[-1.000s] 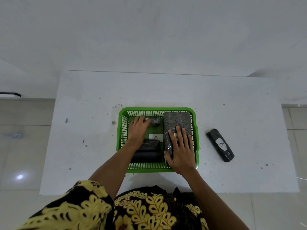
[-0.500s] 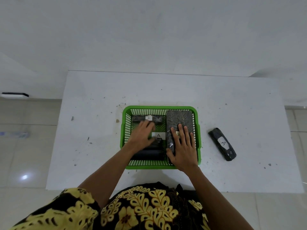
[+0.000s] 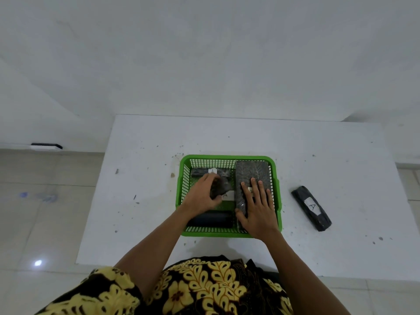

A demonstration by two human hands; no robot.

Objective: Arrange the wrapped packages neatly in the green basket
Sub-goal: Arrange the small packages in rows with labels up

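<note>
The green basket [image 3: 227, 157] sits mid-table and holds several dark wrapped packages. A long flat package [image 3: 252, 172] fills its right side; my right hand [image 3: 259, 209] lies flat on it, fingers spread, thumb at its left edge. My left hand [image 3: 201, 197] curls around a small dark package [image 3: 221, 187] in the middle of the left side. A thin labelled package [image 3: 203, 172] lies along the back wall. A dark roll [image 3: 213, 220] lies at the front, partly under my left wrist. One more labelled package [image 3: 311, 208] lies outside on the table, to the right.
The white table [image 3: 141, 201] carries small specks and marks left of the basket. Its front edge is near my patterned shirt [image 3: 204, 287]. Tiled floor [image 3: 34, 223] lies to the left, and a white wall rises behind.
My left hand has drawn back from the thin package at the back wall and closed on the small middle package. My right hand has stayed flat on the long package.
</note>
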